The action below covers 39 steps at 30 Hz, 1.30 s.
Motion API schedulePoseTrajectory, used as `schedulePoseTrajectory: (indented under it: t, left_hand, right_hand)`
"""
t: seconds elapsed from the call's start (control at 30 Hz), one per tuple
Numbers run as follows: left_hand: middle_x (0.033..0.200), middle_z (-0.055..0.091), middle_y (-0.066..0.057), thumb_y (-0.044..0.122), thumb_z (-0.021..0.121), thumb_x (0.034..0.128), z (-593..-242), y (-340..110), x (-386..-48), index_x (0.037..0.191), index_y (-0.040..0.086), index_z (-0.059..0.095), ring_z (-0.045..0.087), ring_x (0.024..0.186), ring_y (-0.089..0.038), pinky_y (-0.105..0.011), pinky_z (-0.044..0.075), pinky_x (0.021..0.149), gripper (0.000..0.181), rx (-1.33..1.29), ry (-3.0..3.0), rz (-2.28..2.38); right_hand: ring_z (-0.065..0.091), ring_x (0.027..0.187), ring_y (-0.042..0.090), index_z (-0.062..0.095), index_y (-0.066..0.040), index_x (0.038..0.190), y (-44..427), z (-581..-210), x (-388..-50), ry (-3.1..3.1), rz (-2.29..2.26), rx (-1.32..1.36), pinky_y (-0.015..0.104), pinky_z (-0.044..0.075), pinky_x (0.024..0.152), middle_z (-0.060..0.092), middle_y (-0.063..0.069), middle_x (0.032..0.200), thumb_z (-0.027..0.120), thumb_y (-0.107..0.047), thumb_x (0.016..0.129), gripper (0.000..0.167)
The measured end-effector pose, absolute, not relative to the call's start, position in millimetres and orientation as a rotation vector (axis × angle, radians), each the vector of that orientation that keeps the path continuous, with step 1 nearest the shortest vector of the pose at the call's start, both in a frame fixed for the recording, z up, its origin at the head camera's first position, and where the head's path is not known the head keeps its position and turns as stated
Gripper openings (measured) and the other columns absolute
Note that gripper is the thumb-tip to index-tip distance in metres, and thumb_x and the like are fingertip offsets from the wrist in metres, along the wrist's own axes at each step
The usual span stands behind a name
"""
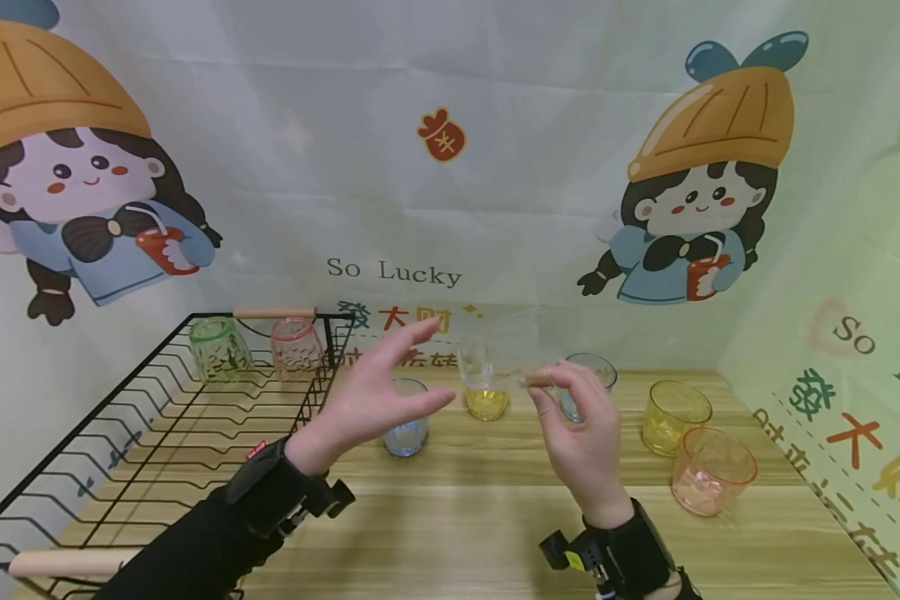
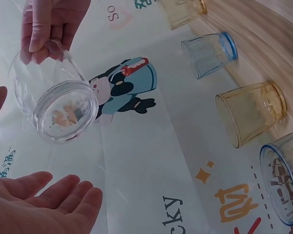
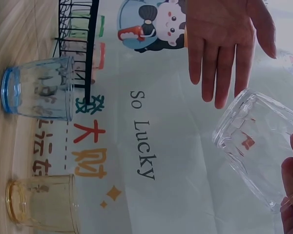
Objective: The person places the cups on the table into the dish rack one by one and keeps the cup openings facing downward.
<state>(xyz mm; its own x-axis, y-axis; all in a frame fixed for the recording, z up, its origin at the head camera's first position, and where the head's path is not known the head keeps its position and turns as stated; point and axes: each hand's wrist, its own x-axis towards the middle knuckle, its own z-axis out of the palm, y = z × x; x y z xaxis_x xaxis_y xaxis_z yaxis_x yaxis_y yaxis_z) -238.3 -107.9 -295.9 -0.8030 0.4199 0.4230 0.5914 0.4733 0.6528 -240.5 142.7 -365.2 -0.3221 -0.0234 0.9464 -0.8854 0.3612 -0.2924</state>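
A clear glass [image 1: 487,362] is held in the air, tilted on its side. My right hand [image 1: 581,433] pinches it at the rim with thumb and fingers. Its thick round base [image 2: 66,114] faces the left wrist camera. My left hand [image 1: 371,392] is spread near the glass, thumb apart from the fingers, gripping nothing. In the right wrist view the left fingertips [image 3: 219,100] come close to the glass's base; whether they touch it I cannot tell. Below, a yellow glass [image 1: 487,407] stands between two blue glasses, one left [image 1: 405,435] and one right [image 1: 588,400].
At the left is a black wire rack [image 1: 90,546] with wooden handles. A green-rimmed glass [image 1: 221,354] and a pink-rimmed glass [image 1: 296,350] sit in its far end. Another yellow glass [image 1: 675,421] and a pink glass [image 1: 708,479] stand at the right of the wooden table [image 1: 450,533].
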Motion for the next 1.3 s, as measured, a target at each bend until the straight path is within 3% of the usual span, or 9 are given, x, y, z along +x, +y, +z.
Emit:
schedulePoseTrajectory:
  t: [0.1,0.23,0.4,0.57,0.87,1.3]
  left_hand:
    - [0.153,0.040,-0.012,0.026,0.078,0.0856,-297.3,-104.7,-238.0,0.153,0.009,0.036,0.043,0.134,-0.032,-0.053,0.039,0.108,0.081,-0.885,-2.491,-1.261]
    - [0.153,0.040,-0.009,0.026,0.080,0.0837,-299.0,-100.8,-236.8,0.153,0.011,0.036,0.043,0.134,-0.029,-0.051,0.039,0.109,0.083,-0.905,-2.466,-1.293]
    - [0.154,0.038,-0.007,0.025,0.080,0.0844,-301.2,-98.0,-235.5,0.153,0.013,0.035,0.042,0.136,-0.026,-0.049,0.038,0.110,0.083,-0.927,-2.451,-1.320]
    - [0.153,0.040,-0.008,0.023,0.080,0.0833,-301.7,-96.2,-235.2,0.153,0.010,0.036,0.042,0.135,-0.027,-0.046,0.039,0.110,0.083,-0.946,-2.421,-1.331]
    - [0.155,0.038,-0.004,0.021,0.080,0.0831,-302.2,-91.3,-234.9,0.154,0.011,0.033,0.046,0.132,-0.029,-0.048,0.039,0.109,0.086,-0.925,-2.399,-1.423]
    - [0.155,0.037,-0.008,0.012,0.082,0.0810,-303.3,-85.2,-236.5,0.156,0.009,0.025,0.042,0.136,-0.025,-0.035,0.040,0.110,0.094,-0.945,-2.298,-1.612]
  right_hand:
    - [0.059,0.102,0.025,0.067,0.003,0.103,135.7,-349.4,-224.6,-1.655,1.097,0.808,0.046,0.041,0.107,0.067,0.016,0.100,0.069,0.020,0.078,0.030]
    - [0.060,0.102,0.025,0.067,0.003,0.102,133.3,-347.5,-222.5,-1.632,1.110,0.818,0.046,0.041,0.107,0.067,0.015,0.098,0.068,0.018,0.080,0.026]
    - [0.060,0.100,0.027,0.068,0.002,0.101,131.6,-348.1,-223.8,-1.597,1.118,0.859,0.044,0.041,0.108,0.068,0.015,0.098,0.066,-0.002,0.093,0.010]
    - [0.061,0.099,0.025,0.068,0.002,0.099,129.3,-347.9,-224.9,-1.571,1.130,0.878,0.041,0.041,0.108,0.069,0.015,0.095,0.061,-0.019,0.099,0.022]
    - [0.061,0.099,0.021,0.067,0.005,0.098,124.5,-345.7,-222.0,-1.541,1.166,0.903,0.044,0.041,0.107,0.068,0.016,0.093,0.061,-0.018,0.099,0.024]
    - [0.061,0.099,0.018,0.064,0.009,0.097,122.1,-346.3,-220.8,-1.490,1.314,0.938,0.046,0.039,0.108,0.066,0.016,0.093,0.062,-0.015,0.098,0.024]
